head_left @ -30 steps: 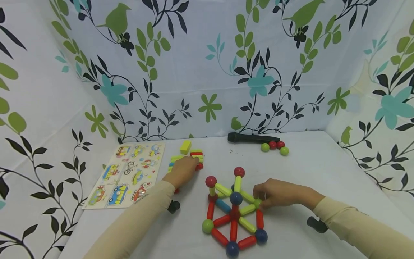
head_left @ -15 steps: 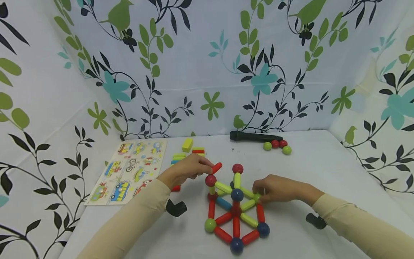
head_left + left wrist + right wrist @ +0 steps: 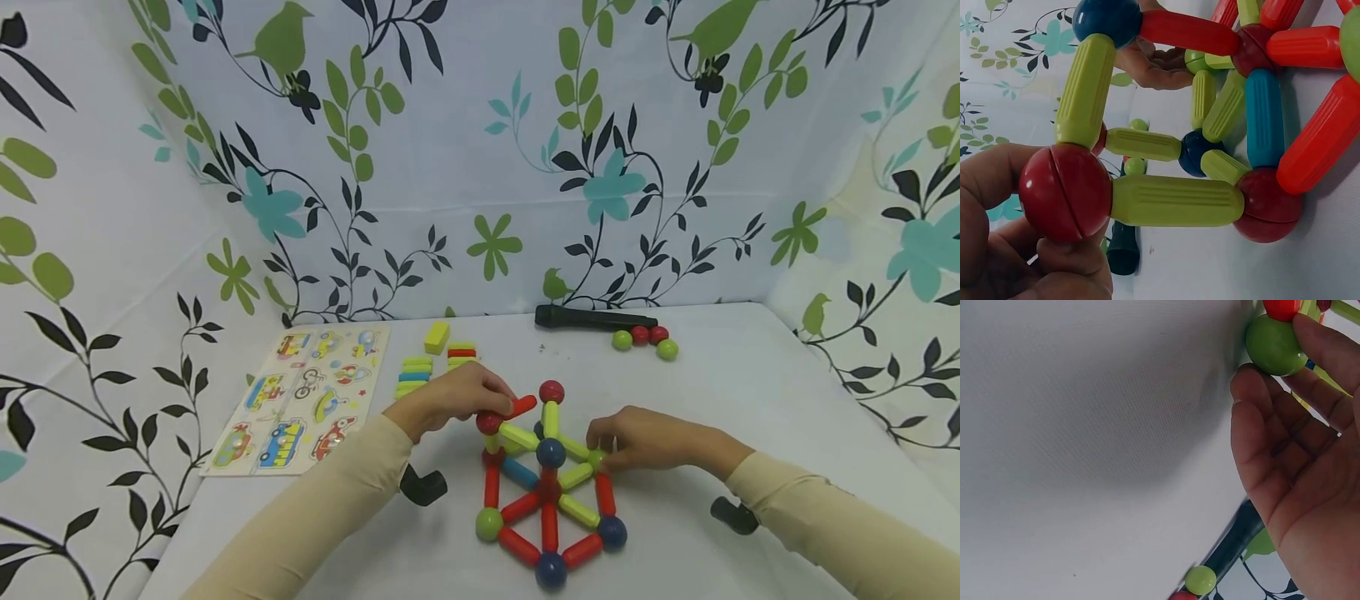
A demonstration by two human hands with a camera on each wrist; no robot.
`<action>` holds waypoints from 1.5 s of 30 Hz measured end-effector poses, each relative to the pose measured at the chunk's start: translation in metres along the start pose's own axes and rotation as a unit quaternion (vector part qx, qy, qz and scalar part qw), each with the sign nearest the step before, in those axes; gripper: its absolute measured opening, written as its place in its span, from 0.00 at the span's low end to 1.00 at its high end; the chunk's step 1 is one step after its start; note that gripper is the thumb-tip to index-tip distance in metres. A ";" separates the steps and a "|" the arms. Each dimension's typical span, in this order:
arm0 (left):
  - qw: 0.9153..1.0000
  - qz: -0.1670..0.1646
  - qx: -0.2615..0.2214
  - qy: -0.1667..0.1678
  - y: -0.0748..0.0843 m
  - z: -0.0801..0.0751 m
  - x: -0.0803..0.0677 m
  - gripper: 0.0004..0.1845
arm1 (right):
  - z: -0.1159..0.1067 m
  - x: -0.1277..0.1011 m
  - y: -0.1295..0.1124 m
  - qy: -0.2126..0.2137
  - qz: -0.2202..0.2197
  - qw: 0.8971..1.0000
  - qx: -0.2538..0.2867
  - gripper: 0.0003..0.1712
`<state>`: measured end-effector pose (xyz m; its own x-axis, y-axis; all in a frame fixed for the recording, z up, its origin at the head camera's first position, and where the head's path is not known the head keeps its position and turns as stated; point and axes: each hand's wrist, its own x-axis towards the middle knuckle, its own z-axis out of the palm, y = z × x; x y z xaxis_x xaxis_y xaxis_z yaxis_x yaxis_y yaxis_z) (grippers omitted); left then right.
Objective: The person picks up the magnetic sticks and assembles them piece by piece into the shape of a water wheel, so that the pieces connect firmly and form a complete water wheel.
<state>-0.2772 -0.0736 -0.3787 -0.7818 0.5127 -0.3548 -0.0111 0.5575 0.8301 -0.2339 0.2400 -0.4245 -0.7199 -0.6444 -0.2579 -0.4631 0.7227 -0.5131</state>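
My left hand pinches a red magnetic rod right beside the raised red ball of a ball-and-rod frame. In the left wrist view that ball hides the rod, and my fingers lie behind it. The wheel-shaped frame has red spokes, a blue rod, yellow-green rods and balls at its joints; a dark blue ball tops its middle post. On its right side my right hand holds a green ball between thumb and fingers.
Loose rods lie behind my left hand, with a yellow block beyond. A picture puzzle board is at the left. Toward the back, a black microphone lies by several red and green balls.
My left hand has picked a red rod from the loose pile and brought it rightward to the raised red ball. The right hand stays at the green ball.
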 end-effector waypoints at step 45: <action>0.998 0.038 -0.011 0.041 -0.013 0.004 -0.006 0.13 | -0.024 0.014 -0.032 0.085 -0.017 0.996 -0.001 0.38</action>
<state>-0.2698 -0.0813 -0.3889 -0.8297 0.4967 -0.2546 0.0371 0.5042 0.8628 -0.2412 0.2134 -0.3923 -0.7807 -0.6172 -0.0974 -0.4897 0.7012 -0.5181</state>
